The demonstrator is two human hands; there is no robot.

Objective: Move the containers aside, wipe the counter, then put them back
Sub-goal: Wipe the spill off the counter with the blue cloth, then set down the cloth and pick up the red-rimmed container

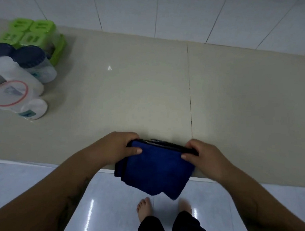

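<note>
Head view: the left hand (pixel 118 148) and right hand (pixel 204 156) each pinch an upper corner of the folded blue cloth (pixel 156 169). Its long edge runs side to side at the near edge of the counter (pixel 149 90), apparently hanging partly off. The containers (pixel 22 71) stand bunched far left (nearer the left hand).

Containers (pixel 26 71) far left on counter (pixel 149 90); cloth (pixel 156 169) overhangs front edge.

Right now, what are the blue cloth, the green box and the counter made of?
Blue cloth: soft fabric, probably microfibre; it looks fuzzy, matte, and hangs limp.
Green box: likely plastic; bright, smooth, moulded lids.
Counter: seemingly glazed tile; glossy, with a grout line and a light glint.
</note>
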